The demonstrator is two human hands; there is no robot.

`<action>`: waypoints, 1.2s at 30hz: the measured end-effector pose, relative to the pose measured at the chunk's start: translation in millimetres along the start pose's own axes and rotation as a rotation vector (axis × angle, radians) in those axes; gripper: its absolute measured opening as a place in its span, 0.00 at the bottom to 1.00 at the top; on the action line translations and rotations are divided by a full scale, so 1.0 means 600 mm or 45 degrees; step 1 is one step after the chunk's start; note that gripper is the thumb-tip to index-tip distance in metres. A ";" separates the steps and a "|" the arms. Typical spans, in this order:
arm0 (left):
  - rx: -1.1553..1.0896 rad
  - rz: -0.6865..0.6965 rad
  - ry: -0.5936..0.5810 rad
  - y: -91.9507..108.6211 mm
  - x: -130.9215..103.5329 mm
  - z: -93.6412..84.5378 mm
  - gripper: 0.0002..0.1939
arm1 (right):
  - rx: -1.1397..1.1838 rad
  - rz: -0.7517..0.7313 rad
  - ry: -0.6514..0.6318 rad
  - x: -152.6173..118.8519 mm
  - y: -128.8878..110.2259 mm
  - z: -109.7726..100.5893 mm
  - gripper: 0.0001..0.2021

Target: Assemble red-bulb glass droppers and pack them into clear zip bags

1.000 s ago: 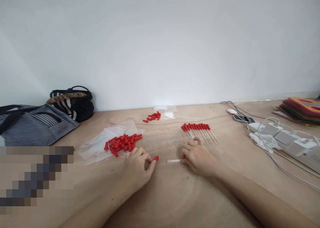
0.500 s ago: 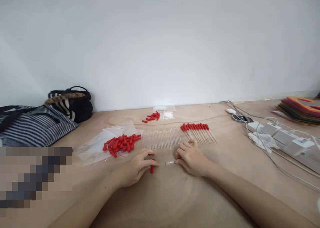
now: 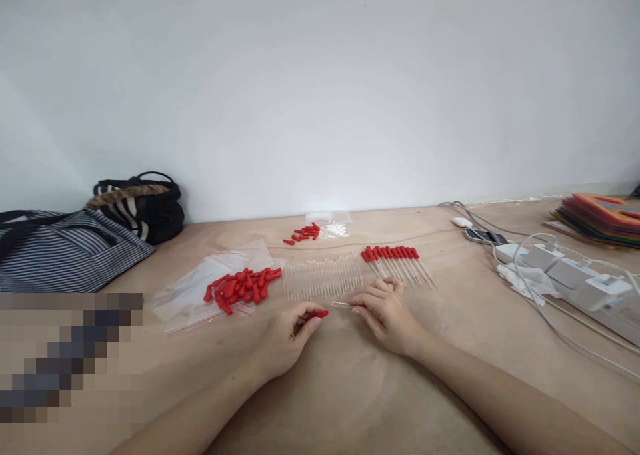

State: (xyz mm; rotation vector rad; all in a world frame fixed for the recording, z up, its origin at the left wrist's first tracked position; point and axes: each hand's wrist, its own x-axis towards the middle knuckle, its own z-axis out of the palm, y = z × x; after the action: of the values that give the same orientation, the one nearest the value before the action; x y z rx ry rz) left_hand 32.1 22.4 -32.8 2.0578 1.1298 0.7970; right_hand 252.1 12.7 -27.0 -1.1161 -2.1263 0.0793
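Note:
Between the thumb and fingers of my left hand [image 3: 293, 335] is a red rubber dropper bulb [image 3: 320, 314], its narrow end pointing right. My right hand [image 3: 387, 315] pinches a clear dropper tube [image 3: 341, 304], with one end sticking out to the left. A small gap separates bulb and tube. Just beyond my hands lies a row of loose clear tubes [image 3: 323, 276]. Behind my right hand, several droppers with red bulbs fitted [image 3: 397, 262] lie side by side. A heap of red bulbs [image 3: 243, 288] rests to the left on plastic bags [image 3: 187, 295].
Near the wall are a few more red bulbs [image 3: 303, 233] and a small bag of tubes [image 3: 334, 229]. Chargers on a power strip [image 3: 575, 278] with white cables sit at right, beside a stack of coloured sheets [image 3: 600, 218]. A striped bag [image 3: 75, 248] stands left.
My left hand has turned the red bulb from pointing down toward me to pointing right, at the tube. My right hand has raised the tube's free end slightly away from me.

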 end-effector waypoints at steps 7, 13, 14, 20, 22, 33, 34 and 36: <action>-0.094 -0.036 0.034 -0.003 0.001 -0.001 0.09 | -0.004 -0.045 0.054 -0.002 -0.018 0.013 0.08; -0.229 -0.078 0.097 0.002 0.000 0.009 0.09 | 0.032 -0.062 0.072 -0.005 -0.031 0.018 0.09; -0.261 -0.098 0.118 0.003 0.000 0.011 0.09 | 0.042 -0.066 0.067 -0.005 -0.033 0.019 0.10; -0.345 -0.197 0.300 0.014 0.000 0.020 0.10 | 0.029 -0.135 0.056 -0.010 -0.040 0.026 0.11; -0.349 -0.191 0.325 0.015 0.001 0.019 0.10 | 0.016 -0.175 0.054 -0.011 -0.039 0.028 0.11; -0.400 -0.210 0.240 0.006 -0.004 0.016 0.11 | -0.112 -0.399 0.067 -0.005 -0.024 0.014 0.12; -0.405 -0.213 0.224 0.006 -0.005 0.016 0.11 | -0.122 -0.422 0.072 -0.004 -0.023 0.012 0.12; -0.404 -0.216 0.191 0.007 -0.006 0.016 0.11 | -0.141 -0.466 0.084 -0.003 -0.020 0.009 0.12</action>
State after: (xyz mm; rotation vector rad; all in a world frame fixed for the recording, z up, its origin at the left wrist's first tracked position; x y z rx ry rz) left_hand 39.9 14.8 -36.1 1.6415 1.1580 0.9885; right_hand 241.0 5.6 -27.6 -0.7612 -2.2613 -0.2442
